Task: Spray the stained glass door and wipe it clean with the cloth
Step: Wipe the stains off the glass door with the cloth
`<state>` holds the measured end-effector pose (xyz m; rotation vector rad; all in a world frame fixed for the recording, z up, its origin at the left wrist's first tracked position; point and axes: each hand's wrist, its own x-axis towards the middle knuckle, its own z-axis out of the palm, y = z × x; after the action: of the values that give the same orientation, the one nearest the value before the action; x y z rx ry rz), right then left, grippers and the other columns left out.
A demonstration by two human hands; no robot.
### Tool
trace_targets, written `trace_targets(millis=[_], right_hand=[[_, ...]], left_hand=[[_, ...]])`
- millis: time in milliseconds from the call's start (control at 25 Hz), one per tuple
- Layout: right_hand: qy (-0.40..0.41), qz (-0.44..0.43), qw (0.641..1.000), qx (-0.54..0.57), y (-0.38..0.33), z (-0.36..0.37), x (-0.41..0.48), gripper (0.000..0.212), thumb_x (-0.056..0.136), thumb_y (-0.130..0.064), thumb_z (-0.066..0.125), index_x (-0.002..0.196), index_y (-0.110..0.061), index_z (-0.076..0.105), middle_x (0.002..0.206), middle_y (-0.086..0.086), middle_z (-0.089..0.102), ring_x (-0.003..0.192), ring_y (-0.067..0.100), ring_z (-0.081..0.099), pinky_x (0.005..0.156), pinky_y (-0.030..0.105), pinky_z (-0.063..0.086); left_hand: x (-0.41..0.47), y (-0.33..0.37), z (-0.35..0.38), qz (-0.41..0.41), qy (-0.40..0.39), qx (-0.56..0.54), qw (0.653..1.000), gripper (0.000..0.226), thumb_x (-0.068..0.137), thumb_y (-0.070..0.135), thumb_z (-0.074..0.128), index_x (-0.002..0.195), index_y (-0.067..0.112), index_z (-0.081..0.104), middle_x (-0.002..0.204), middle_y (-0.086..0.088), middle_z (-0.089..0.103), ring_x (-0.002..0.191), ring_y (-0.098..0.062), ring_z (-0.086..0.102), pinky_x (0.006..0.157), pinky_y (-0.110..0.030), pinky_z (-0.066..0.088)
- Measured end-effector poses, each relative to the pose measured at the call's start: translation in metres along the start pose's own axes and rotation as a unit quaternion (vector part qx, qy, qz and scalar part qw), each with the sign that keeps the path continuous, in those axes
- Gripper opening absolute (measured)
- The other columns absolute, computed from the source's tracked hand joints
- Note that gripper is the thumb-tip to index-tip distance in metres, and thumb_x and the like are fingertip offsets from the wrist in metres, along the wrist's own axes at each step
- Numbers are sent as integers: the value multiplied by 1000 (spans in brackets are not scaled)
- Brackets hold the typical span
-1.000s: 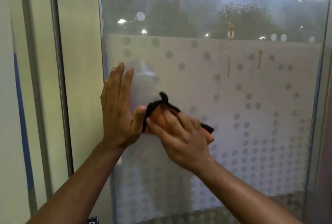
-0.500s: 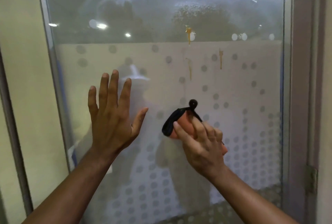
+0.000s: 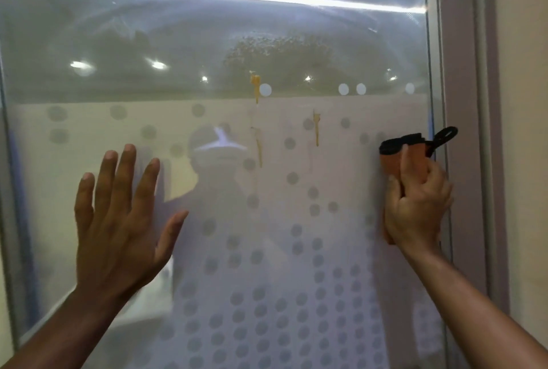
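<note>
Where drips run, door glass [image 3: 296,191] fogs.

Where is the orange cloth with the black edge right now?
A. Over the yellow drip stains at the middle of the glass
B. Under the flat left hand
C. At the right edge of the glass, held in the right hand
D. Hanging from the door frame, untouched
C: the right hand grips the orange cloth with the black edge at the glass's right edge, clear of the yellow drip stains.

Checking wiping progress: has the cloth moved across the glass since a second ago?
Yes. The cloth in the right hand has gone rightward, from left of the orange drips to their right, near the door's right edge.
</note>
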<state>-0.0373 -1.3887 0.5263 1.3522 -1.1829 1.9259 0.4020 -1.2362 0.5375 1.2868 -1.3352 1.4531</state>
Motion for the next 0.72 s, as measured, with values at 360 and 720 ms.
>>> trace_targets(millis=[360, 720], right_hand=[[-3, -71, 997, 22, -47, 23, 141, 60, 108, -20, 50, 166, -25, 36, 151, 30, 47, 129, 51, 49, 108, 50, 39], [-65, -265, 960, 57, -103, 31, 134, 63, 102, -22, 54, 163, -30, 38, 150, 17, 50, 114, 42, 52, 90, 54, 48]], left_hand=[[4, 5, -5, 7, -16, 25, 1000, 90, 98, 59, 48, 169, 5, 37, 181, -24, 24, 168, -48, 25, 130, -72, 25], [5, 6, -8, -20, -48, 20, 998, 95, 104, 73, 25, 166, 3, 41, 180, -24, 25, 167, -50, 25, 129, -75, 26]])
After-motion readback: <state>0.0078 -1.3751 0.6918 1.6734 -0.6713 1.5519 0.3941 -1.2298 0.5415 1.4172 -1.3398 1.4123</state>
